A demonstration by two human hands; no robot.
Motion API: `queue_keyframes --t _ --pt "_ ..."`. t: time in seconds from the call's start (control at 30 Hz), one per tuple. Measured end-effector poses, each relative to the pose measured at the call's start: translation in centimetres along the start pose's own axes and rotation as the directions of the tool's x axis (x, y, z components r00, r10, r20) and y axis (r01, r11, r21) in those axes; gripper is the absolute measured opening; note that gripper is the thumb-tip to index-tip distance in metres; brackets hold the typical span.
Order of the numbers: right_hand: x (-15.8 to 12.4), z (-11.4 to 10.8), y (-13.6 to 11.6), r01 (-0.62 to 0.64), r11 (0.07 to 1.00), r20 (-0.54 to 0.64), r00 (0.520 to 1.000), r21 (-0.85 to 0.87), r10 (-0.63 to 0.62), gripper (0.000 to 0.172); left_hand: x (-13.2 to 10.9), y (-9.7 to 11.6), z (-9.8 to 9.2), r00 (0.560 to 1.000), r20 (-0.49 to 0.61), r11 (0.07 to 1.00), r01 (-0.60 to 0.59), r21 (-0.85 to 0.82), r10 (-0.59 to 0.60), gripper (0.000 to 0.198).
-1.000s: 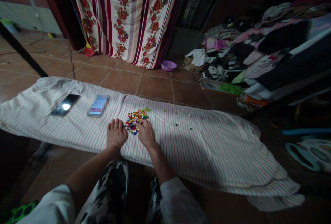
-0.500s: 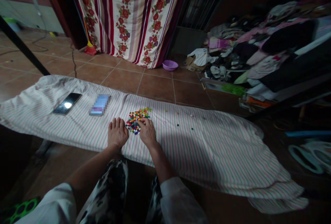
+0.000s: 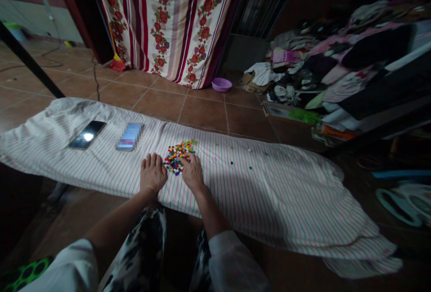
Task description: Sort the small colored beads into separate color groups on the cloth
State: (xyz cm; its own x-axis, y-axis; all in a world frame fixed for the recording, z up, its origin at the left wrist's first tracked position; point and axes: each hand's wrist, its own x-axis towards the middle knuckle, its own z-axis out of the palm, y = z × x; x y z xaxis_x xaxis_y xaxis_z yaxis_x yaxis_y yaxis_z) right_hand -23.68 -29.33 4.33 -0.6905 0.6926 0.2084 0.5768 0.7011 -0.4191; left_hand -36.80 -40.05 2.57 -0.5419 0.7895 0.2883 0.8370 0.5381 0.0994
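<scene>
A heap of small colourful pieces (image 3: 175, 152), like tiny beads or cubes, lies on the striped cloth (image 3: 269, 193) in front of me. My left hand (image 3: 153, 175) rests flat on the cloth just left of the heap, fingers stretched out and holding nothing. Over the heap's right side is my right hand (image 3: 192, 173), thumb and index finger drawn together at the pieces. Whatever is between those fingertips is too small to make out. Right of the heap, several single pieces sit spaced apart, among them a black piece (image 3: 231, 163) and a dark green piece (image 3: 250, 168).
A dark phone (image 3: 87, 134) and a phone with a lit, blurred screen (image 3: 129, 136) lie on the cloth to the left. Beyond it, a purple basin (image 3: 222, 85) stands on the tiled floor by a floral curtain (image 3: 161, 22). Clothes (image 3: 323, 58) are heaped at the right.
My right hand's fingers have shifted very slightly over the heap. My left hand stays where it was.
</scene>
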Motion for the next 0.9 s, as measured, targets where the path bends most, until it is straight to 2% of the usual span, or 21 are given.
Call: queue_keyframes --t 0.37,0.57,0.77,0.9 --pt "0.2 0.0 -0.4 -0.011 0.999 -0.002 1.0 0.039 0.011 0.037 0.0 0.0 -0.1 1.0 0.005 1.0 -0.012 0.006 0.012 0.049" --pt "0.7 0.0 -0.5 0.035 0.999 0.012 0.999 0.025 -0.035 0.027 0.0 -0.1 0.0 1.0 -0.005 1.0 -0.01 -0.002 0.01 0.049" --pt "1.5 0.2 -0.9 0.059 0.998 0.033 0.998 0.011 -0.059 0.025 0.0 0.0 -0.1 1.0 0.005 1.0 -0.005 -0.007 0.005 0.049" --pt "1.4 0.3 -1.9 0.041 0.999 -0.006 0.999 0.027 -0.041 0.029 0.0 0.0 0.0 1.0 0.007 1.0 0.0 -0.002 0.0 0.048"
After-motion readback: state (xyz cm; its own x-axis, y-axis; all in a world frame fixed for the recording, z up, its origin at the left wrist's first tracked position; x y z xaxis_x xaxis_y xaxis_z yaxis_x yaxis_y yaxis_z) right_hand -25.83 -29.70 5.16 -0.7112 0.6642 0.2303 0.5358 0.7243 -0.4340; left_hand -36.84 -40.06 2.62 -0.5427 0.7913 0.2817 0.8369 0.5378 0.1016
